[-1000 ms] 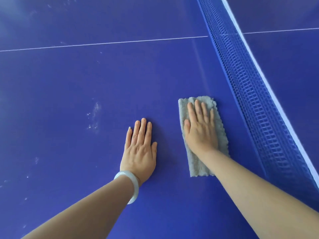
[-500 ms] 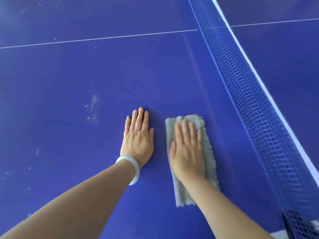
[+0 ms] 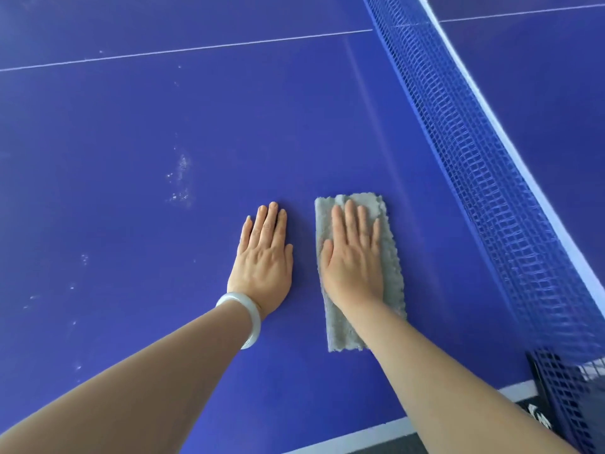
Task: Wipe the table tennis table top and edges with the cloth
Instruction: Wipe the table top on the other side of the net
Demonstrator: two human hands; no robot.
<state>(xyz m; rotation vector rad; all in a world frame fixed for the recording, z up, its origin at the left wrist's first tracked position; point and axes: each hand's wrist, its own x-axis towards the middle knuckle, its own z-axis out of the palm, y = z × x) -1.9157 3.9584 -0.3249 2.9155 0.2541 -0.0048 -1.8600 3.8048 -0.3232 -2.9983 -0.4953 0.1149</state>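
While the left hand [image 3: 263,257] lies flat, fingers straight, on the blue desk [image 3: 131,158], the right hand [image 3: 355,257] presses flat-fingered on the grey cloth [image 3: 389,257] near the net [image 3: 474,158].

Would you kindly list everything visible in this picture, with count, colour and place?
table top: one, blue, fills most of the view.
centre line: one, white, across the far part of the table.
edge stripe: one, white, along the near edge at the bottom.
net: one, blue mesh with a white top band, runs diagonally on the right.
cloth: one, grey, flat on the table, left of the net.
specks: several, whitish, on the table left of and beyond the hands.
bracelet: one, pale, on the left wrist.
left hand: one, flat on the bare table, beside the cloth.
right hand: one, fingers straight, pressing on the cloth.
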